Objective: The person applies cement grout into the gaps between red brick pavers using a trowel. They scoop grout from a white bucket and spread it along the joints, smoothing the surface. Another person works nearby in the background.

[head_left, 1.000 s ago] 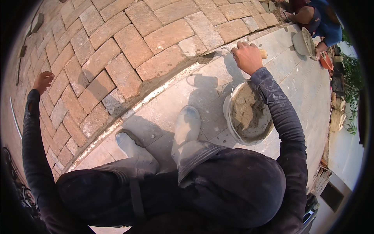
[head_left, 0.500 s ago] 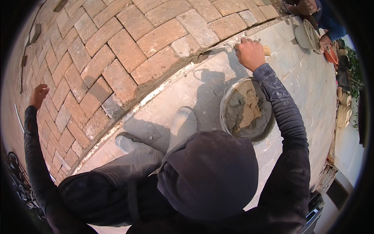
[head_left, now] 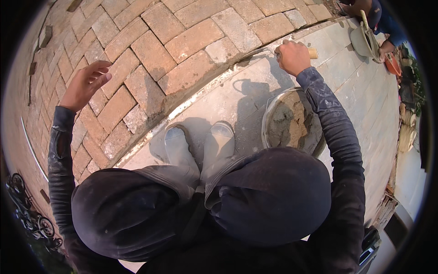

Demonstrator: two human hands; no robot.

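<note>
My right hand (head_left: 292, 57) grips the wooden handle (head_left: 312, 53) of a trowel, whose metal blade (head_left: 259, 51) lies at the mortar-smeared edge between the paving and the pale tiles. My left hand (head_left: 86, 82) hangs over the orange-grey herringbone pavers (head_left: 122, 109), fingers curved, apart and holding nothing. Just below my right hand, partly behind my sleeve and knee, a bucket (head_left: 287, 118) of wet grey-brown mortar stands on the pale tiles (head_left: 248, 114). My grey rubber boots (head_left: 218, 144) are side by side on the tiles, below my bent knees in dark trousers.
A co-worker (head_left: 383, 20) crouches at top right beside a pale bucket (head_left: 362, 41) with a handle sticking up and an orange tray (head_left: 393, 64). Motorbikes (head_left: 34, 214) stand at lower left. Loose blocks (head_left: 45, 35) lie at the far left. A white wall and plants line the right.
My left hand has moved inward to the right and, lately, upward. My left boot and knee have shifted right, closer to the other. My right hand stays on the trowel.
</note>
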